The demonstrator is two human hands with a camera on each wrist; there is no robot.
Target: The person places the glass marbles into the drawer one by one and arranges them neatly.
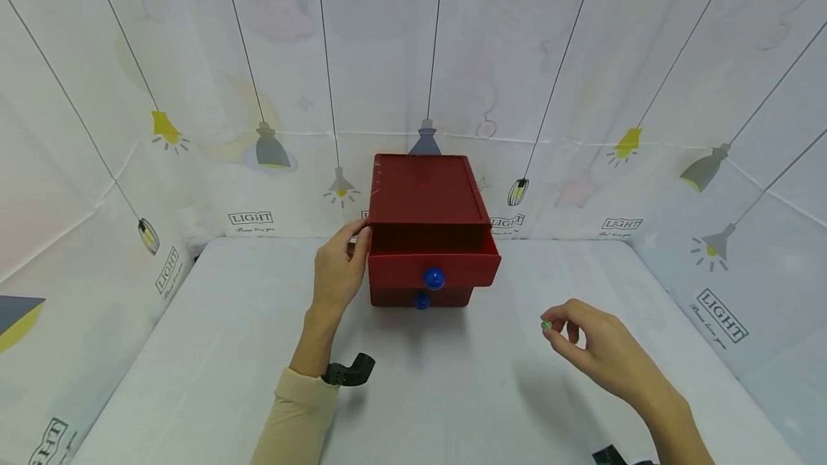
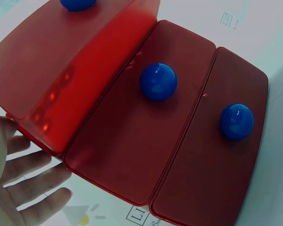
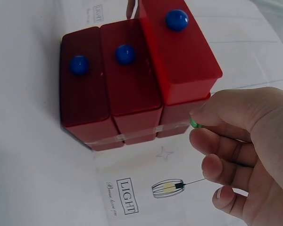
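Note:
A red drawer box [image 1: 423, 189] stands on the white table, its three drawers stacked with round blue knobs. Its top drawer [image 1: 420, 270] is pulled out; the middle drawer [image 2: 141, 122] and bottom drawer [image 2: 210, 146] are closed. My left hand [image 1: 339, 268] rests at the box's left side near the top, its fingers loosely extended in the left wrist view. Right of the box and apart from it, my right hand [image 1: 597, 343] is raised over the table. Between thumb and index finger it pinches a small, shiny green bead-like piece [image 3: 195, 123], mostly hidden by the fingertips.
The white table [image 1: 213, 350] stretches around the box. A pale curtain [image 1: 388, 56] printed with lamps hangs behind the table and along both sides, close behind the box. A black wrist strap mount [image 1: 349, 370] sits on the left wrist.

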